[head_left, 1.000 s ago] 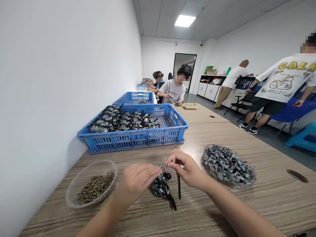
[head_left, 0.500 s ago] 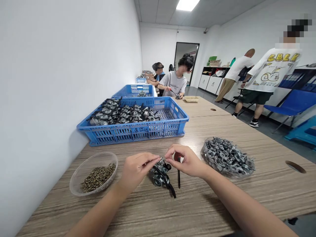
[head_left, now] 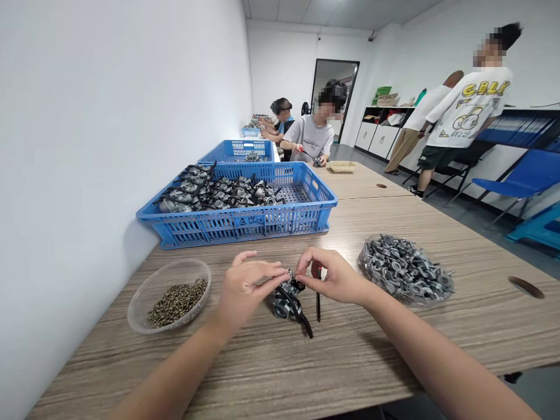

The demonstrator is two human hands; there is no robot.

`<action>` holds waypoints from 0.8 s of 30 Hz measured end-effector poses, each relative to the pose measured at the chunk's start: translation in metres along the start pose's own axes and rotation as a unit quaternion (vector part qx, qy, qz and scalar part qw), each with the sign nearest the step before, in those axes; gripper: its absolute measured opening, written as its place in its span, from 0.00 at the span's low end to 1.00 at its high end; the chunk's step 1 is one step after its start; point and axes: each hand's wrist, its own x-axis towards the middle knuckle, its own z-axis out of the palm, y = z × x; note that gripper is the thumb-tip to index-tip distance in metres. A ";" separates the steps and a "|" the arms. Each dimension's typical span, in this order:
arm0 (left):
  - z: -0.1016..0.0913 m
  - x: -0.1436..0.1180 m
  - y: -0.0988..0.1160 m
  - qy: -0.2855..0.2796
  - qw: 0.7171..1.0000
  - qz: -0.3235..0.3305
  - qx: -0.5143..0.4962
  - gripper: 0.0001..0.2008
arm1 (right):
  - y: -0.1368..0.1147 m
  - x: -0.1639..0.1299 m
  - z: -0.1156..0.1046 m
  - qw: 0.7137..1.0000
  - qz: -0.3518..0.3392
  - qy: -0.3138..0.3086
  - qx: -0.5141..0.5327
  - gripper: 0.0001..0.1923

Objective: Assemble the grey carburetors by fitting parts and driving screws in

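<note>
The left hand (head_left: 245,286) and right hand (head_left: 330,277) have their fingers pinched together on the small metal part (head_left: 284,297) sitting on the worktop (head_left: 350,361), so it looks half done, with many finished-looking ones already in the blue crate (head_left: 245,224).

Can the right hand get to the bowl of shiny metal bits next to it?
Probably yes. The right hand is at the small metal part, and the bowl of metal bits sits open on the table just to its right, with nothing between them.
</note>
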 end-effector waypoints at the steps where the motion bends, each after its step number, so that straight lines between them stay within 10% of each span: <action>1: 0.000 -0.001 0.000 -0.004 1.000 -0.002 0.000 0.02 | 0.001 0.000 0.000 1.000 -0.001 -0.002 -0.002 0.05; 24: -0.007 0.006 0.008 -0.014 0.987 0.137 0.083 0.06 | 0.000 0.002 -0.002 1.000 -0.008 -0.006 -0.016 0.09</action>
